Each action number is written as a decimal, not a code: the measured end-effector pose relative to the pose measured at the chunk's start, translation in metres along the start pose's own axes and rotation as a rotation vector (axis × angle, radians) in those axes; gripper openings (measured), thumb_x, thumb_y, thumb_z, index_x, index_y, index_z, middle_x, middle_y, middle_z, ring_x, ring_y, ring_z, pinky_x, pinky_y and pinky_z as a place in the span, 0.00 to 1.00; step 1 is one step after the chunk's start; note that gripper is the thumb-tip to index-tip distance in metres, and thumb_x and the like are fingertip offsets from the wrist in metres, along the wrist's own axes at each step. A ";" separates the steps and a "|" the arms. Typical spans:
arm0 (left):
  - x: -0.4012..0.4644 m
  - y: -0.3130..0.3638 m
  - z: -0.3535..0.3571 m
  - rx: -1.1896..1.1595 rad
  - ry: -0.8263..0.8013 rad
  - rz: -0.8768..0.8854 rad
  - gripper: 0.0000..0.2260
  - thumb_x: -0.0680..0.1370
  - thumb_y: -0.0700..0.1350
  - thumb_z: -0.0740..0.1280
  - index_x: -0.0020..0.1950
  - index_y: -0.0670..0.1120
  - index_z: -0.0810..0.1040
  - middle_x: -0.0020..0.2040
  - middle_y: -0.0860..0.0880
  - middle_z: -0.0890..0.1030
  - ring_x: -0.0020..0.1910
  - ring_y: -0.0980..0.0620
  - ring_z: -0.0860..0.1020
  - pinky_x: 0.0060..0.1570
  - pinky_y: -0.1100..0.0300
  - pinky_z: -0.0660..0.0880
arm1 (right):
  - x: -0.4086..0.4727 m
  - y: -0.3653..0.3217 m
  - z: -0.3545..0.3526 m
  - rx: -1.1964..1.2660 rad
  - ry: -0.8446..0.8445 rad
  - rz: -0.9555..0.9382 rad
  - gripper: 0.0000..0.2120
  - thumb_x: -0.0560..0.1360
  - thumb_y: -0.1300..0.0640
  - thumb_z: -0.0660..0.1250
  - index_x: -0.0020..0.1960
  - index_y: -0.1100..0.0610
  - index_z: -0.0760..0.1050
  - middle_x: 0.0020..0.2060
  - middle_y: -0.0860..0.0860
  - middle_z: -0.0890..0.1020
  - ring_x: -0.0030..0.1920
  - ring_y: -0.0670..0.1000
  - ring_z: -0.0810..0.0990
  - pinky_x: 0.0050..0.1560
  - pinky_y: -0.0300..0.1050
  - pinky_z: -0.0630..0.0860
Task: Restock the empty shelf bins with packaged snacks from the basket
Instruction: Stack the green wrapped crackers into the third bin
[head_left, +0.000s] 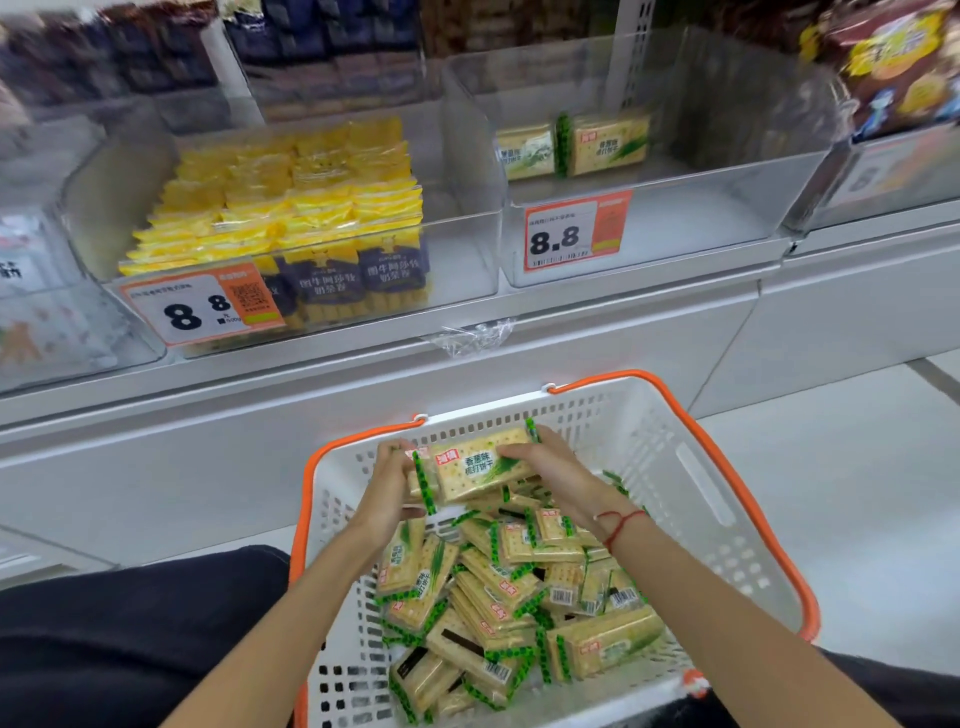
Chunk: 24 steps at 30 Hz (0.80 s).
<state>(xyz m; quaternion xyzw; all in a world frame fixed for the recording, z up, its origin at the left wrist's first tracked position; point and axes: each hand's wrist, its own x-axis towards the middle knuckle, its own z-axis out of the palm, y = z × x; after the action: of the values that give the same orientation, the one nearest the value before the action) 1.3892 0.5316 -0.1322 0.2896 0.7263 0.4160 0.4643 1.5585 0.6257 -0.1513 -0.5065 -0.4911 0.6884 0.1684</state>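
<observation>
Both hands, left hand (387, 486) and right hand (550, 470), grip a small stack, perhaps two cracker packets (475, 467), over the basket (727, 519); the near-empty bin (675, 208) sits at one o'clock.

White basket (691, 467) with orange rim, holding a loose heap of green-edged cracker packs (498, 597); left hand (387, 488) and right hand (550, 467) gripping a small stack of packs (475, 467) above the heap; clear shelf bin (675, 218) holding two cracker packs at its back; neighbouring bin (462, 228) with yellow packets (291, 197); price tags reading 8.8.
</observation>
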 end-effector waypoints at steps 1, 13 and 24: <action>-0.001 0.002 0.004 -0.021 0.000 -0.002 0.11 0.83 0.44 0.46 0.51 0.51 0.67 0.56 0.43 0.76 0.53 0.45 0.76 0.46 0.54 0.75 | 0.001 0.004 0.003 -0.041 0.050 -0.012 0.35 0.75 0.52 0.69 0.75 0.57 0.56 0.71 0.54 0.65 0.71 0.57 0.64 0.69 0.54 0.63; -0.012 0.032 0.022 0.049 -0.210 0.094 0.39 0.76 0.60 0.64 0.77 0.56 0.41 0.78 0.53 0.48 0.76 0.47 0.56 0.72 0.45 0.58 | -0.025 -0.028 -0.029 0.085 -0.245 0.091 0.15 0.77 0.47 0.65 0.60 0.53 0.72 0.59 0.53 0.76 0.52 0.55 0.80 0.55 0.51 0.78; -0.057 0.169 0.036 0.027 -0.255 0.554 0.26 0.75 0.49 0.69 0.69 0.54 0.61 0.63 0.57 0.71 0.55 0.66 0.75 0.54 0.70 0.71 | -0.097 -0.180 -0.120 -0.170 -0.217 -0.336 0.32 0.66 0.58 0.72 0.69 0.50 0.66 0.61 0.55 0.80 0.60 0.54 0.80 0.62 0.50 0.75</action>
<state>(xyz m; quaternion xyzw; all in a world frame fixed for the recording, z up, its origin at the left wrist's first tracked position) 1.4510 0.5803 0.0319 0.5327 0.5610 0.4774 0.4167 1.6554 0.6987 0.0520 -0.3528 -0.6400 0.6574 0.1834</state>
